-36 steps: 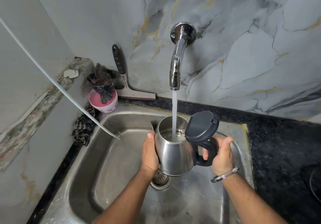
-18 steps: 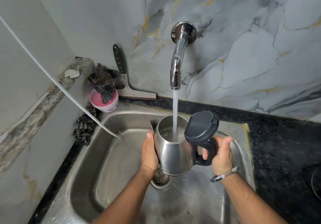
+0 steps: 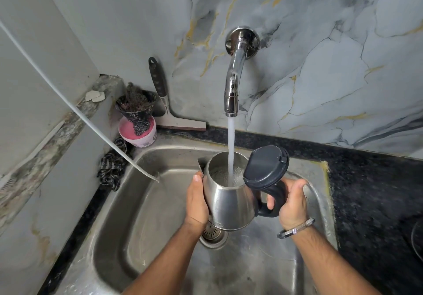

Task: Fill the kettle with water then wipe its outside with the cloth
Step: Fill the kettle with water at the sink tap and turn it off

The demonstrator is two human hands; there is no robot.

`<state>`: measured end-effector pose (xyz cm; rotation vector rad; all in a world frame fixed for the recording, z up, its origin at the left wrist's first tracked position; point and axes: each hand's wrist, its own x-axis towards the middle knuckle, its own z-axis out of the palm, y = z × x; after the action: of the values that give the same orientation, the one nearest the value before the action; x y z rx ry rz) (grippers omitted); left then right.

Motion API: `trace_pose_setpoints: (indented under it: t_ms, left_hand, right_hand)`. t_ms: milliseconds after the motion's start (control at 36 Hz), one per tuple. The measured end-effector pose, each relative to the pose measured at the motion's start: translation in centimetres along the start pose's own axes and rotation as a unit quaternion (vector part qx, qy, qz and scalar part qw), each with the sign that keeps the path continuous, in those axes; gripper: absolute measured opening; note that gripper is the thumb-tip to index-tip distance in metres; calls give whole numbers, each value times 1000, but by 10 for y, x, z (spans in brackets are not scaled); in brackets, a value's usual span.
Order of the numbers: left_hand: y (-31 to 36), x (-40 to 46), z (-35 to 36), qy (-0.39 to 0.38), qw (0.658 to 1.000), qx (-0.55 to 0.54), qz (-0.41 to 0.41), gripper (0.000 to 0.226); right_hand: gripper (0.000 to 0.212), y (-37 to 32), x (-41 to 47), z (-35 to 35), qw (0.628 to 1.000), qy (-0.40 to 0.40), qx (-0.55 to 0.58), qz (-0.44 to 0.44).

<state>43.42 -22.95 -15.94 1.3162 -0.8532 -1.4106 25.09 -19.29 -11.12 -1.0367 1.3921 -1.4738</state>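
A steel kettle point(image 3: 231, 205) with its dark lid point(image 3: 266, 166) flipped open hangs above the sink point(image 3: 146, 221), under the chrome tap point(image 3: 234, 74). A stream of water point(image 3: 231, 141) runs from the tap into the kettle's mouth, and frothy water shows inside. My left hand point(image 3: 196, 200) presses flat against the kettle's left side. My right hand point(image 3: 291, 203) grips the black handle point(image 3: 273, 200). A dark checked cloth point(image 3: 112, 168) lies bunched on the counter at the sink's left rim.
A pink tub point(image 3: 138, 132) with a black cup of scrubbers on it stands in the back left corner, beside a squeegee point(image 3: 169, 109) leaning on the marble wall. A white hose point(image 3: 75, 111) slants down into the sink. The drain point(image 3: 212, 235) lies below the kettle. Black counter point(image 3: 370, 191) lies right.
Both hands and the kettle stay almost still under the running tap. The frothy water inside the kettle looks slightly higher.
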Motion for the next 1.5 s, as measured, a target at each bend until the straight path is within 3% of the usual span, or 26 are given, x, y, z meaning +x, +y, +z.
trace_pose_setpoints:
  t_ms: [222, 417, 778, 1000, 1167, 1500]
  left_hand:
    - [4, 0, 1, 8, 1000, -6, -5, 74]
    - [4, -2, 2, 13, 1000, -13, -9, 83]
    - [14, -4, 3, 3, 1000, -6, 5, 72]
    - [22, -7, 3, -3, 1000, -8, 3, 80]
    - [24, -5, 4, -8, 1000, -15, 3, 66]
    - [25, -5, 5, -7, 1000, -13, -4, 58]
  right_hand:
    - [83, 2, -1, -1, 1000, 5, 0, -1]
    - [84, 3, 1, -2, 1000, -3, 6, -9]
    - [85, -3, -1, -2, 1000, 0, 9, -17]
    - [84, -6, -1, -1, 1000, 2, 14, -12]
    - [85, -8, 0, 0, 1000, 6, 5, -21]
    - [87, -9, 1, 0, 1000, 1, -7, -20]
